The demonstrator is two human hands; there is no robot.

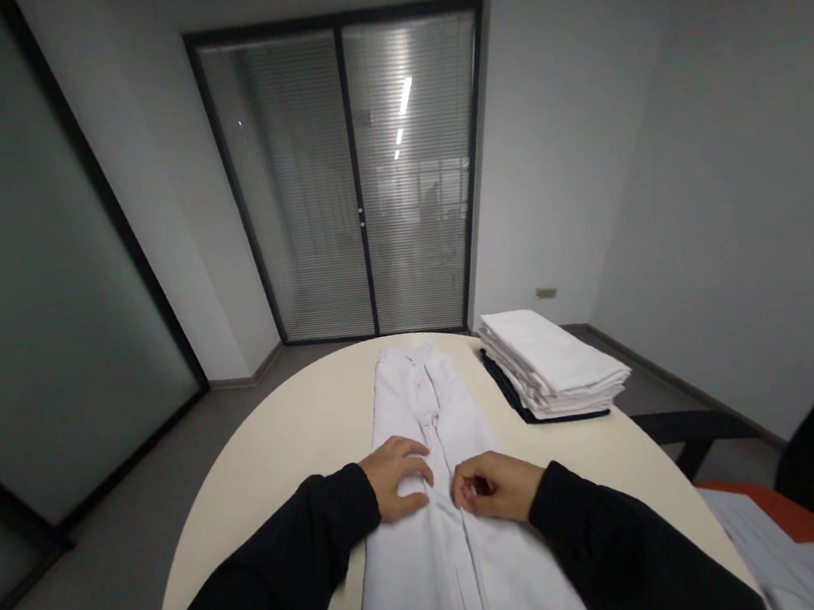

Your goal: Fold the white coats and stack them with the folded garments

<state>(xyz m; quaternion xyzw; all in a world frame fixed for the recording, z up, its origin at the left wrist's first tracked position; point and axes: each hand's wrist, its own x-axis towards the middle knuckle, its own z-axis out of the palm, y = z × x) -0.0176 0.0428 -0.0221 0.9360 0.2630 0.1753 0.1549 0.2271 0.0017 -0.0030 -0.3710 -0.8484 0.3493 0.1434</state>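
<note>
- Left hand (401,477) loosely spread over the white garment (408,587): dragging could wrinkle it.
- Right hand (499,486) curled, cannot tell if gripping: tugging could skew the garment.

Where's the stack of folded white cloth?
In the head view, the stack of folded white cloth lies on a dark item at the far right edge of the round table, beyond the right hand.

We can't read any words, brand names, numbers or signs here. We can't make out a label on anything, and there are no letters big or clear enough for us to spell out.
</note>
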